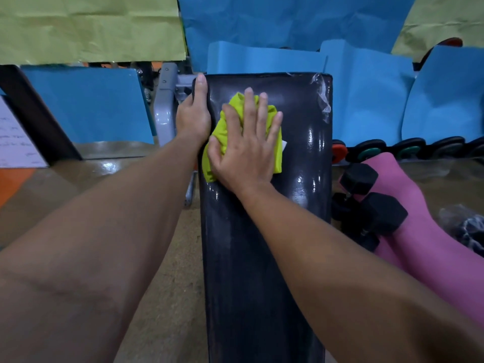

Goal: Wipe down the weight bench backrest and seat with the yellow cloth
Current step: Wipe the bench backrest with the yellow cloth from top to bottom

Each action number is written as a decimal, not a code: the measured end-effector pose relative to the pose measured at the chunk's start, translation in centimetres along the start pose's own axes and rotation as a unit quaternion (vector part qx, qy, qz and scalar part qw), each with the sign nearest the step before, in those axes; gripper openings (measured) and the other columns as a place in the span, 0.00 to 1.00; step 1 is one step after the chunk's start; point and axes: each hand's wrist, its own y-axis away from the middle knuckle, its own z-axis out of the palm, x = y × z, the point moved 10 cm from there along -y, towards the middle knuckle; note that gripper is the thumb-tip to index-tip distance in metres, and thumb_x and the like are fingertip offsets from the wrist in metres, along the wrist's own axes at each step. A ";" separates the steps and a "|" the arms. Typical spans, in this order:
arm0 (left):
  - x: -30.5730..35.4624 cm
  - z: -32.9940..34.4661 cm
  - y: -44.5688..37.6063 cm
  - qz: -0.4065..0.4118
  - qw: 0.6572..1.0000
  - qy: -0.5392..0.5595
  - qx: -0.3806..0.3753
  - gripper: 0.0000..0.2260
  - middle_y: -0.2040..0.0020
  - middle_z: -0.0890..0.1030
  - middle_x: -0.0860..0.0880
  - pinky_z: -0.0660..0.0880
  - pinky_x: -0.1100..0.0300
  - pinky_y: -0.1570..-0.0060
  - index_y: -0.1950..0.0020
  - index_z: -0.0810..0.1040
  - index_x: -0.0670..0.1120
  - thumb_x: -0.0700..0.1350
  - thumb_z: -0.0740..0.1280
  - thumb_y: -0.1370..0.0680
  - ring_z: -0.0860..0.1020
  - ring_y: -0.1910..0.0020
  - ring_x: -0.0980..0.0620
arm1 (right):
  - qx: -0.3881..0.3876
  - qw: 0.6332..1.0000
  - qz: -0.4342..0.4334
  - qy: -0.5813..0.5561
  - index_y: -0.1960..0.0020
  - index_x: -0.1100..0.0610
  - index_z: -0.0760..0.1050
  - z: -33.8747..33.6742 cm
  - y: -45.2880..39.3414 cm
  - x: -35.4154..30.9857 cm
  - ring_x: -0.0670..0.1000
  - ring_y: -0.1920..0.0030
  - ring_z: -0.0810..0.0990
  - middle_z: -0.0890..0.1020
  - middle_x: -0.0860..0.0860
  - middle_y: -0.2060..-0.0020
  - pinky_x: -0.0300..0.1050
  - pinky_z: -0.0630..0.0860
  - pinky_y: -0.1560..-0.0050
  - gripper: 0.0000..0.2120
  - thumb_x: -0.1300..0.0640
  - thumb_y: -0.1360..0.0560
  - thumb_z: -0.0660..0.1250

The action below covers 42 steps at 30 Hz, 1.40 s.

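The black padded bench backrest (301, 179) runs from the bottom of the view up to its far end, its surface glossy with wet streaks. A crumpled yellow cloth (222, 129) lies on the upper left part of the pad. My right hand (246, 148) presses flat on the cloth with fingers spread and straight. My left hand (195, 113) grips the pad's left edge near the top corner, thumb on top along the edge and fingers hidden round the side. The seat is out of view.
The grey metal bench frame (165, 108) stands left of the pad. Black hex dumbbells (372, 203) and a pink mat (429, 231) lie on the floor at the right. A rack of round weights (408, 150) lines the back right. Blue and green sheets cover the background.
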 end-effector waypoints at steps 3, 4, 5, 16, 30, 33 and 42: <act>0.1 -0.2 0.3 -0.010 1.000 0.004 0.004 0.33 0.30 0.78 0.48 0.67 0.53 0.26 0.27 0.78 0.47 0.71 0.54 0.18 0.75 0.32 0.49 | -0.032 0.996 -0.076 -0.019 0.25 0.52 0.73 0.5 1.6 -1.2 0.64 0.18 0.55 0.62 0.60 0.19 0.69 0.47 0.20 0.27 0.43 0.22 0.63; 0.2 -0.2 0.4 -0.011 1.000 0.003 0.004 0.34 0.29 0.78 0.48 0.67 0.51 0.25 0.27 0.78 0.48 0.71 0.54 0.19 0.75 0.31 0.48 | -0.032 0.996 -0.084 -0.021 0.26 0.52 0.73 0.4 1.7 -0.8 0.64 0.18 0.55 0.62 0.60 0.19 0.68 0.47 0.20 0.27 0.43 0.22 0.64; 0.1 -0.3 0.5 -0.011 1.000 0.003 0.004 0.35 0.29 0.78 0.48 0.67 0.50 0.24 0.27 0.78 0.48 0.72 0.54 0.19 0.75 0.30 0.48 | -0.023 0.997 -0.075 -0.021 0.27 0.53 0.74 0.1 1.3 0.0 0.64 0.18 0.56 0.63 0.60 0.19 0.68 0.47 0.20 0.26 0.43 0.22 0.64; 0.4 -0.3 0.7 -0.008 1.000 0.015 0.009 0.34 0.29 0.78 0.48 0.66 0.51 0.24 0.26 0.77 0.49 0.72 0.55 0.20 0.75 0.30 0.49 | -0.030 0.996 -0.078 -0.022 0.28 0.52 0.75 -0.1 2.3 0.9 0.64 0.18 0.57 0.64 0.60 0.20 0.68 0.48 0.20 0.26 0.43 0.23 0.64; -0.1 -0.4 0.4 -0.008 1.000 -0.016 0.022 0.32 0.36 0.78 0.49 0.68 0.55 0.29 0.29 0.79 0.48 0.70 0.54 0.18 0.75 0.34 0.48 | -0.015 0.999 0.017 0.028 0.21 0.48 0.67 -1.7 2.8 7.4 0.64 0.17 0.53 0.58 0.58 0.18 0.78 0.47 0.24 0.32 0.39 0.22 0.60; 0.4 -0.6 0.8 -0.012 0.999 -0.033 0.029 0.31 0.43 0.76 0.51 0.66 0.59 0.38 0.32 0.80 0.47 0.69 0.54 0.17 0.74 0.41 0.49 | -0.025 0.997 0.062 0.045 0.20 0.47 0.65 -1.9 2.4 8.1 0.66 0.18 0.52 0.56 0.59 0.17 0.83 0.50 0.29 0.33 0.37 0.22 0.59; -3.0 -0.8 5.4 0.031 0.998 -0.050 0.026 0.25 0.41 0.81 0.56 0.71 0.57 0.32 0.30 0.77 0.54 0.69 0.60 0.19 0.77 0.38 0.53 | -0.064 0.997 0.002 0.039 0.19 0.46 0.63 -2.2 6.5 9.6 0.64 0.17 0.51 0.56 0.57 0.17 0.82 0.52 0.28 0.33 0.37 0.21 0.59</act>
